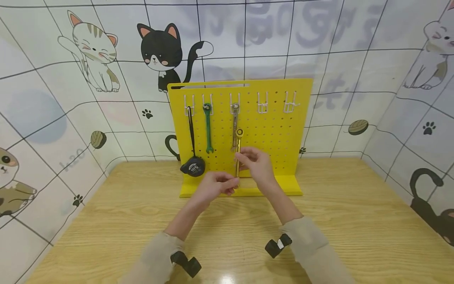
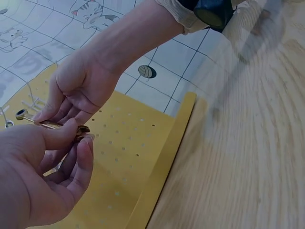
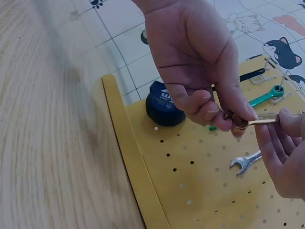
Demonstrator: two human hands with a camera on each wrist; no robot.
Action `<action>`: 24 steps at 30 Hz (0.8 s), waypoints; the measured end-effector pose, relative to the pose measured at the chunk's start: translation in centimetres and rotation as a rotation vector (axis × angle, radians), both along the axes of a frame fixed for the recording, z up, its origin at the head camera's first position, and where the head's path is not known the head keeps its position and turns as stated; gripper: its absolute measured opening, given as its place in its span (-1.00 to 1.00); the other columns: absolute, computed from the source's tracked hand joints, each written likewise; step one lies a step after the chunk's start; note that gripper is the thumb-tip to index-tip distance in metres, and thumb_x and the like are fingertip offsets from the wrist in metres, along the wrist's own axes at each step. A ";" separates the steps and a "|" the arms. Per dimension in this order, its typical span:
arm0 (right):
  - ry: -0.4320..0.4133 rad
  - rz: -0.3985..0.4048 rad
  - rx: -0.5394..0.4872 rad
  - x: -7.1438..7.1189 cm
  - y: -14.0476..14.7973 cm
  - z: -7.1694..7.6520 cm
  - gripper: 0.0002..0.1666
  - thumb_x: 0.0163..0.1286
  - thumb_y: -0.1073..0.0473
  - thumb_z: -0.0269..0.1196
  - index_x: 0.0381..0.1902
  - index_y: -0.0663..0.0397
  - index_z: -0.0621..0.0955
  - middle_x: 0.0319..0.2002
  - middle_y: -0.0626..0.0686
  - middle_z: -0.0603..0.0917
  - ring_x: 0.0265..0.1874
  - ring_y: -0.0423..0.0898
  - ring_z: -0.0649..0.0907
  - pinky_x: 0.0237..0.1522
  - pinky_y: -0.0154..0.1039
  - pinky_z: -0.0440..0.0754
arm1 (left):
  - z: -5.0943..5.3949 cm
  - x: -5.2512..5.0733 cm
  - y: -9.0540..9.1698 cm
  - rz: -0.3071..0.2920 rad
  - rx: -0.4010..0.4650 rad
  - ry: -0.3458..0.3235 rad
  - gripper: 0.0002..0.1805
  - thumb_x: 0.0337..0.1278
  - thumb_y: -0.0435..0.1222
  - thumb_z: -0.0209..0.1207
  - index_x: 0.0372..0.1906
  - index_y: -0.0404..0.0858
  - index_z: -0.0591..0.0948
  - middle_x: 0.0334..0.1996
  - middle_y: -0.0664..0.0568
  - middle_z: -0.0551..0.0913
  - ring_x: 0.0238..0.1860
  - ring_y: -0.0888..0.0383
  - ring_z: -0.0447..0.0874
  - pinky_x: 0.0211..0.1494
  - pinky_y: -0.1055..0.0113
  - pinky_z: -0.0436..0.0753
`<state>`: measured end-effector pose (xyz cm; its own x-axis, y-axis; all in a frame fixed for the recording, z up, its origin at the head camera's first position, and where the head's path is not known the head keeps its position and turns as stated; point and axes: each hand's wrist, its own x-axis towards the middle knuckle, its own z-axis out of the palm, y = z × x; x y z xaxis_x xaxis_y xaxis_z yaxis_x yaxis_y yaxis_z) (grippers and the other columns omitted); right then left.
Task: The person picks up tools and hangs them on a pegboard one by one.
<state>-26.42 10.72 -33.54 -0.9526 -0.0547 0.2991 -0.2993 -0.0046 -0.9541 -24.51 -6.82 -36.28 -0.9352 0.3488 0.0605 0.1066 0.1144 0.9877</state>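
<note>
A gold combination wrench (image 1: 238,145) is held upright in front of the yellow pegboard (image 1: 280,146), ring end up. My right hand (image 1: 259,165) pinches its shaft around the middle between thumb and fingers. Lower down, my left hand (image 1: 216,186) pinches the open-jawed end, which peeks out past the thumb in the left wrist view. Just behind the gold wrench, a silver wrench (image 1: 235,122) hangs from the middle hook. A green wrench (image 1: 208,130) hangs to its left, and a black tape measure (image 1: 194,166) dangles by its strap at the far left.
Two white wire hooks, one (image 1: 262,103) right of centre and another (image 1: 290,103) at the far right, carry nothing. The pegboard's foot (image 1: 283,185) rests on a wooden table (image 1: 142,197). Behind stands a wall covering (image 1: 227,39) printed with cats.
</note>
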 end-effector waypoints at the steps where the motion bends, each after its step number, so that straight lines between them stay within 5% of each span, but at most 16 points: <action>1: 0.006 -0.007 -0.004 0.0 0.2 0.1 -0.64 0.45 0.18 0.31 0.05 0.36 0.61 -0.18 0.13 0.73 -0.31 -0.07 0.70 -0.16 -0.10 0.74 | 0.1 -0.1 0.3 -0.004 -0.002 0.004 -0.71 0.29 -0.22 0.34 -0.18 -0.43 0.73 -0.32 -0.15 0.74 -0.39 0.11 0.67 -0.09 0.09 0.73; 10: 0.027 -0.062 -0.050 0.0 2.0 0.9 -0.68 0.42 0.22 0.33 -0.01 0.37 0.61 -0.26 -0.01 0.73 -0.34 -0.10 0.70 -0.14 0.02 0.74 | 0.7 -1.0 2.3 0.003 -0.010 0.016 -0.73 0.26 -0.22 0.35 -0.16 -0.39 0.76 -0.30 -0.16 0.74 -0.29 -0.08 0.73 -0.07 0.09 0.73; 24: 0.091 -0.204 -0.009 -0.5 4.0 3.4 -0.70 0.37 0.22 0.38 -0.07 0.38 0.65 -0.35 -0.05 0.76 -0.47 -0.14 0.71 -0.29 -0.20 0.75 | 1.5 -1.7 5.6 0.035 0.073 0.064 -0.71 0.27 -0.16 0.35 -0.11 -0.32 0.76 -0.22 -0.14 0.75 -0.23 -0.15 0.71 -0.08 0.13 0.73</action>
<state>-26.93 14.70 -30.18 -0.9126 0.1395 0.3843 -0.3801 0.0567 -0.9232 -26.24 -1.19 -34.76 -0.9400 0.3089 0.1448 0.1671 0.0469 0.9848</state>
